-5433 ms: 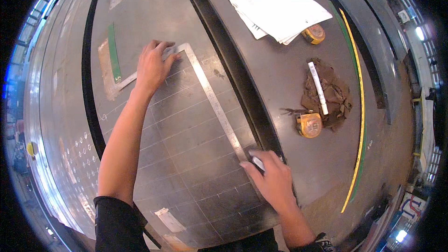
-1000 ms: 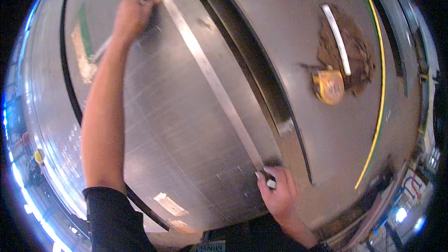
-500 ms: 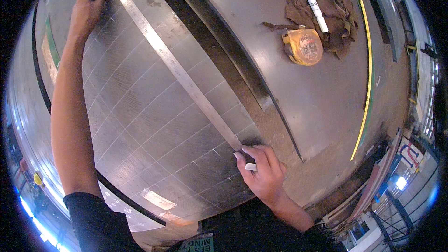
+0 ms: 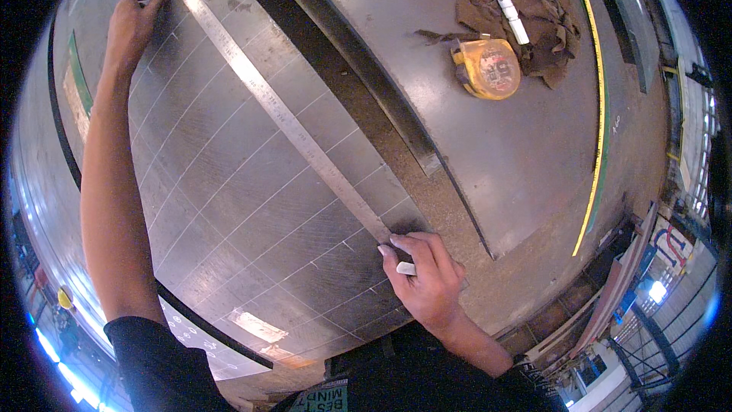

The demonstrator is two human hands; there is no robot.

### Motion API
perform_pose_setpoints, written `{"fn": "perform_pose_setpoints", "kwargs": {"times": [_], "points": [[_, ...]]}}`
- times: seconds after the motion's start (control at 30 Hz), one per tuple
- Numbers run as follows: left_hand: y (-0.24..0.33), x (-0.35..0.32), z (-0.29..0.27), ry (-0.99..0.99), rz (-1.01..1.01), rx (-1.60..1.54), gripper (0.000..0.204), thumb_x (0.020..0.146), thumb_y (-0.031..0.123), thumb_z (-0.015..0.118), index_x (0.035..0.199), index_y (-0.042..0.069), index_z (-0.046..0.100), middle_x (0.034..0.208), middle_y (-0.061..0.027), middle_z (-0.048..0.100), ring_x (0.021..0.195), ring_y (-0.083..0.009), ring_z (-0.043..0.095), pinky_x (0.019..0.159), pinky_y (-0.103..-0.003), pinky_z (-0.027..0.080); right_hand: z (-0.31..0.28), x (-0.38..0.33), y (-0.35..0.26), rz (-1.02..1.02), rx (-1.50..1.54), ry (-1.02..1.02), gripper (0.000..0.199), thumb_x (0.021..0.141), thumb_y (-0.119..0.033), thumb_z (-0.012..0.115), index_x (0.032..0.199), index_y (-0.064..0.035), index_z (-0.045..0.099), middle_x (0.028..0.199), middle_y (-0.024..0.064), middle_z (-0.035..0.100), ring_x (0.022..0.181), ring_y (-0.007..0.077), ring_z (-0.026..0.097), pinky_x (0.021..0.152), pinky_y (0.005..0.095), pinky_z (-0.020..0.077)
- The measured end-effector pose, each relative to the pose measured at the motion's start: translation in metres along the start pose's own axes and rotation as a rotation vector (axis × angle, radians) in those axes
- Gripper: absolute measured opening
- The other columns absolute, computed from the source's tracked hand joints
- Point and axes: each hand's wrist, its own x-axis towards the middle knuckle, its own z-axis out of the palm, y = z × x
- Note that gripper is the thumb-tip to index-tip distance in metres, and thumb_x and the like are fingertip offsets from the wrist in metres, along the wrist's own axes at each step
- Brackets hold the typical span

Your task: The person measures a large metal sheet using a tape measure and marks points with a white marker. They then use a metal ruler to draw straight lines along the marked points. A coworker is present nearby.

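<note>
Two hands hold a long ruler (image 4: 282,111) flat on the metal sheet (image 4: 229,206). Left hand (image 4: 133,19) still presses its far end; right hand (image 4: 427,278), fingers closed around white chalk (image 4: 406,268), has slid to its near end.

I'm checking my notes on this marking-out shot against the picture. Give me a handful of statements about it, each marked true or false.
1. The left hand presses on the far end of the long steel ruler. True.
2. The right hand holds a hammer. False: it holds a small white piece, perhaps chalk, at the ruler's near end.
3. The metal sheet carries a grid of scribed lines. True.
4. The yellow tape measure lies on the ruler. False: it lies apart, beside a brown rag.
5. The ruler runs diagonally across the sheet. True.
</note>
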Motion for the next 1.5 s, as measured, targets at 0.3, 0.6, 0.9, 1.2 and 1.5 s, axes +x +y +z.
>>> {"fn": "perform_pose_setpoints", "kwargs": {"times": [0.3,0.6,0.9,1.2,1.5], "points": [[0.004,-0.018,0.013,0.168,0.032,0.125,0.025,0.089,0.030,0.069,0.106,0.011,0.072,0.103,-0.0156,0.068,0.100,-0.0360,0.064,0.087,-0.045,0.050,-0.005,0.002,-0.007,0.064,0.034,-0.070,0.024,0.078,-0.017,0.082,0.094,-0.0080,0.068,0.091,0.0085,0.066,0.077,0.0280,0.068,0.062,0.0378,0.0545],[0.039,-0.033,0.006,0.192,-0.045,0.127,0.023,0.095,0.027,0.062,0.111,0.011,0.067,0.113,-0.0129,0.064,0.115,-0.0338,0.055,0.094,-0.050,0.042,-0.007,0.006,-0.009,0.072,0.084,-0.074,0.023,0.080,-0.019,0.082,0.093,-0.0075,0.067,0.090,0.0098,0.067,0.075,0.0293,0.069,0.062,0.0392,0.0565],[0.043,-0.034,0.008,0.185,-0.015,0.157,0.023,0.097,0.024,0.059,0.113,0.008,0.063,0.115,-0.0137,0.063,0.115,-0.0337,0.054,0.095,-0.050,0.039,-0.004,0.004,-0.007,0.069,0.095,-0.050,0.023,0.079,-0.016,0.083,0.094,-0.0077,0.068,0.090,0.0103,0.068,0.077,0.0289,0.070,0.062,0.0385,0.0570],[0.036,-0.031,0.007,0.165,0.005,0.138,0.023,0.097,0.024,0.059,0.114,0.008,0.062,0.115,-0.0138,0.063,0.114,-0.0338,0.055,0.094,-0.049,0.040,-0.008,0.007,-0.010,0.100,0.118,-0.070,0.023,0.077,-0.011,0.083,0.093,-0.0053,0.068,0.090,0.0125,0.067,0.079,0.0297,0.069,0.065,0.0381,0.0563],[0.038,-0.030,0.001,0.143,0.024,0.116,0.022,0.097,0.023,0.059,0.112,0.009,0.062,0.114,-0.0135,0.063,0.114,-0.0342,0.055,0.093,-0.049,0.041,-0.009,0.006,-0.012,0.144,0.143,-0.092,0.022,0.076,-0.009,0.083,0.092,-0.0037,0.068,0.091,0.0143,0.066,0.081,0.0314,0.069,0.067,0.0386,0.0557]]}}
